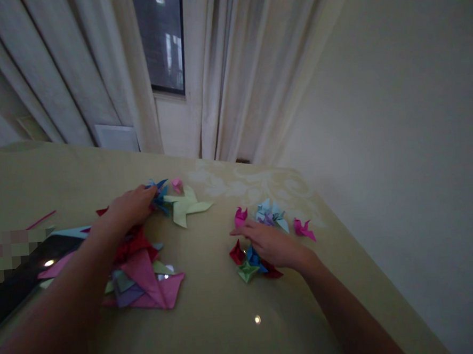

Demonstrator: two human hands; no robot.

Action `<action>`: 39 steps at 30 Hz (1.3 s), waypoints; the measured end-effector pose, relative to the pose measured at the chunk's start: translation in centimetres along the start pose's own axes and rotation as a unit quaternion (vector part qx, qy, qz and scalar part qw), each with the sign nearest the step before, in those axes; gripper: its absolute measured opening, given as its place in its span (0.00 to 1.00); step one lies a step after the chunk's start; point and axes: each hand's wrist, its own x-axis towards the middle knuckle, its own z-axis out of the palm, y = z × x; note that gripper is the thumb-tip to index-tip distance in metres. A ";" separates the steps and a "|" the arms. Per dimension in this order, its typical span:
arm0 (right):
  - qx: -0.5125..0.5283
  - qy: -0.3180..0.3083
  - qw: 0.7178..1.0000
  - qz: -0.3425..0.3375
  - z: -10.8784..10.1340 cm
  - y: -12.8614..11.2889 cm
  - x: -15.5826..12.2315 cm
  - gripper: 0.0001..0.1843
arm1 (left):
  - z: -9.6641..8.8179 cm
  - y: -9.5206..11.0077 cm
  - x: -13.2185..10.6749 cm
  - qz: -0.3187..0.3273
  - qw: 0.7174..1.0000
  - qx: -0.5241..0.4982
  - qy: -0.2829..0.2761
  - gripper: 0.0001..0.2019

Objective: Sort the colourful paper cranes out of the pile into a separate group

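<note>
My left hand [132,206] reaches to the far middle of the table, its fingers bent down around a blue folded-paper piece [163,195]; the fingertips are partly hidden. A pale green paper pinwheel [185,206] lies right beside it, with a small pink folded piece [176,185] behind. My right hand [273,244] hovers low over a small cluster, fingers stretched to the left and apart. Under and around it are a red folded piece [237,253], a green one [247,271] and a blue one [254,258]. A magenta piece [241,216] sits just beyond its fingertips.
Light blue folded pieces [267,211] and another magenta piece [304,229] lie near the right edge. Below my left forearm is a heap of pink and other coloured folded papers [155,286]. A dark flat object [29,272] lies at left. Curtains [250,74] hang behind the table.
</note>
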 end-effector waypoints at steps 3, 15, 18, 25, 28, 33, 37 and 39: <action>0.034 -0.073 0.996 -0.024 0.3 -0.5 -0.1 0.30 | -0.3 0.1 0.6 -0.011 1.000 0.011 -0.009 0.06; 0.174 0.173 0.969 -0.032 0.6 -3.1 0.1 0.25 | -4.3 9.8 -3.4 0.220 0.931 -0.288 -0.041 0.15; 0.202 0.236 0.948 -0.061 1.2 -3.5 0.5 0.18 | -2.9 13.2 -4.2 0.283 0.912 -0.291 -0.063 0.10; 0.170 0.281 0.940 -0.086 1.7 -2.8 1.3 0.03 | -1.3 14.9 -4.6 0.327 0.889 -0.319 -0.033 0.06; 0.171 0.324 0.928 -0.066 1.1 -1.7 1.4 0.01 | -1.4 13.2 -3.4 0.316 0.899 -0.302 0.011 0.13; 0.164 0.466 0.869 0.022 -0.3 2.5 1.3 0.06 | 0.5 7.0 0.5 0.187 0.969 -0.081 0.142 0.16; 0.139 0.481 0.861 0.085 -0.3 5.8 1.6 0.09 | 2.6 3.1 2.0 0.131 0.990 0.007 0.048 0.20; 0.120 0.462 0.873 0.099 0.0 6.4 1.8 0.10 | 3.0 2.6 2.1 0.133 0.991 -0.011 0.002 0.15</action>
